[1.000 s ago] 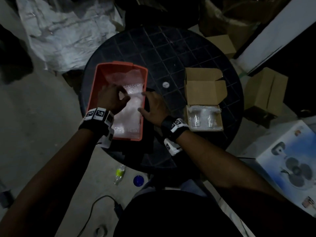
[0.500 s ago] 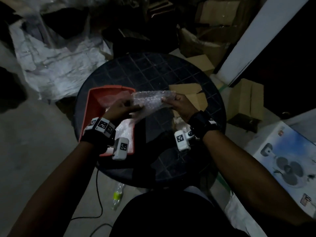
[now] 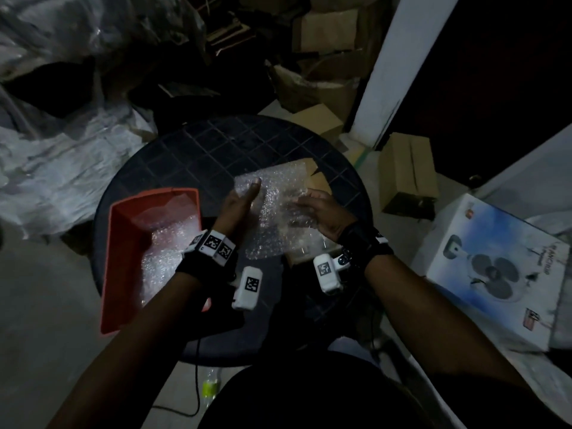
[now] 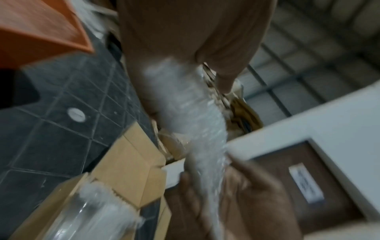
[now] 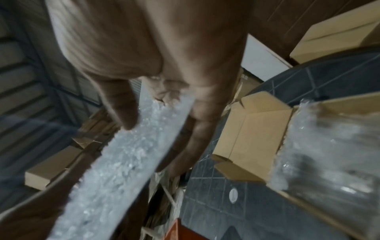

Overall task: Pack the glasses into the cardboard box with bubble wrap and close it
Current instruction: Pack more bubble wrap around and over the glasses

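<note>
Gridded round table (image 3: 198, 156), crinkly bubble wrap (image 3: 275, 212)

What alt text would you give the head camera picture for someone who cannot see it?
Seen from above in dim light, a person's left hand and right hand hold a sheet of bubble wrap over a dark round table. It hides most of an open cardboard box; an orange bin with more wrap sits left.

Bubble wrap (image 3: 272, 209) clear glossy plastic; box (image 4: 131, 155) matt cardboard; tray (image 3: 123, 243) smooth orange plastic
</note>
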